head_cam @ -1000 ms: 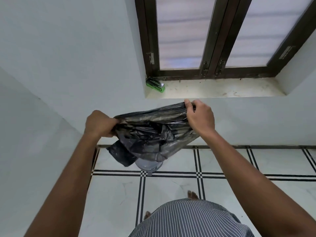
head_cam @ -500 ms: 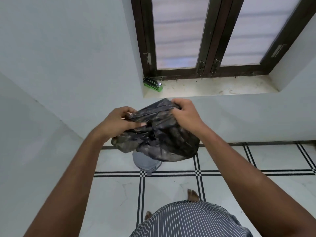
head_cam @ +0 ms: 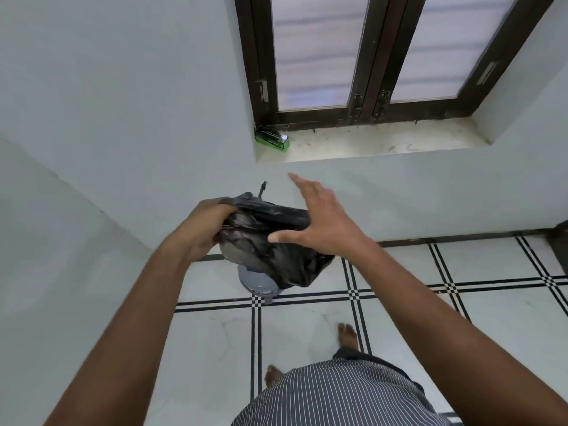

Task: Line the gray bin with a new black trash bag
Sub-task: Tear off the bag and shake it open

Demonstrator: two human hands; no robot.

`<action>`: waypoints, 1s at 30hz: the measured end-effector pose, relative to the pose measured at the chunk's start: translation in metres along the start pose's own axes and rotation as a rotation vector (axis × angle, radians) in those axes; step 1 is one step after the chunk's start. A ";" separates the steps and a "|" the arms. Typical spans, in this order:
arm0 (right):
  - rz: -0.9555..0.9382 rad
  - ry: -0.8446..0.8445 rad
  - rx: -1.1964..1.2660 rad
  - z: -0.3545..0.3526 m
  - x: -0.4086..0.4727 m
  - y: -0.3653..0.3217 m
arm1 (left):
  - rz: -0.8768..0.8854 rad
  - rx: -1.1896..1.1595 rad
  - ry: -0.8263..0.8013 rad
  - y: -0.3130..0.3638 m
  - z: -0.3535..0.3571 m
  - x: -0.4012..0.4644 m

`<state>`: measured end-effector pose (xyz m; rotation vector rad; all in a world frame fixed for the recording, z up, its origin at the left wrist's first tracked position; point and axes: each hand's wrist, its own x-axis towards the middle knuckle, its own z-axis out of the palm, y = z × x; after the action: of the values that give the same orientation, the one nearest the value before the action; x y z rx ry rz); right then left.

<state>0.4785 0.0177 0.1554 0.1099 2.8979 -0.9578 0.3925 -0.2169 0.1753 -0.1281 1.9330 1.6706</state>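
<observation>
**Reporter:** Directly above the gray bin point(head_cam: 259, 282), which stands on the tiled floor point(head_cam: 307, 327) near the foot of the wall, a person holds a crumpled black trash bag point(head_cam: 270, 241) at arm's length. What is the step here?

**Editor:** By the look of it, finding the mouth of the bag and opening it before it goes down into the bin. Doing that well means parting the two layers at the gathered top edge, spreading them wide, and only then lowering the sack so its bottom drops inside the bin rather than bunching on the rim.

**Reporter:** And the hands?

**Editor:** The left hand point(head_cam: 203, 232) is closed on the bag's bunched upper edge, above and just left of the bin, its fingers curled into the plastic. The right hand point(head_cam: 319, 222) is spread flat, fingers point(head_cam: 302, 187) apart and extended toward the wall, gripping nothing. Only its thumb side rests against the bag's right flank.

**Reporter:** So one hand carries the load?

**Editor:** It appears so. The bag hangs from the left hand, its lowest fold covering part of the bin's rim from this angle. Whether it touches the bin cannot be told.

**Reporter:** Anything else in frame?

**Editor:** A green box point(head_cam: 272, 140) on the windowsill point(head_cam: 384, 142), well above the bin.
</observation>
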 end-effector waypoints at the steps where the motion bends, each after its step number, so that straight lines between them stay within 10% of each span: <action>1: -0.031 0.013 0.075 0.008 0.001 -0.006 | 0.029 0.067 -0.001 0.000 0.006 -0.001; 5: -0.056 0.060 0.188 0.019 0.009 -0.008 | 0.156 0.305 0.015 -0.002 -0.002 -0.005; 10: 0.299 0.169 0.733 0.006 0.016 0.006 | 0.057 1.272 0.097 -0.021 -0.066 0.011; 15: 0.529 0.362 1.139 -0.004 0.017 0.026 | 0.036 0.800 0.313 -0.029 -0.099 0.009; 18: 0.521 0.305 0.897 -0.009 0.004 0.037 | -0.165 0.147 0.168 -0.024 -0.095 -0.010; 21: 0.367 -0.026 0.380 -0.011 -0.010 0.038 | -0.192 0.040 -0.003 -0.024 -0.085 -0.017; 26: 0.363 -0.339 0.221 -0.010 -0.009 0.015 | -0.190 0.371 -0.320 -0.006 -0.065 -0.020; 30: 0.344 -0.470 -0.152 -0.032 0.014 -0.011 | -0.268 1.328 -0.213 0.022 -0.063 -0.002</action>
<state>0.4617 0.0287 0.1862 0.3135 2.4021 -0.6032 0.3625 -0.2714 0.1987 0.2813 2.3004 0.0245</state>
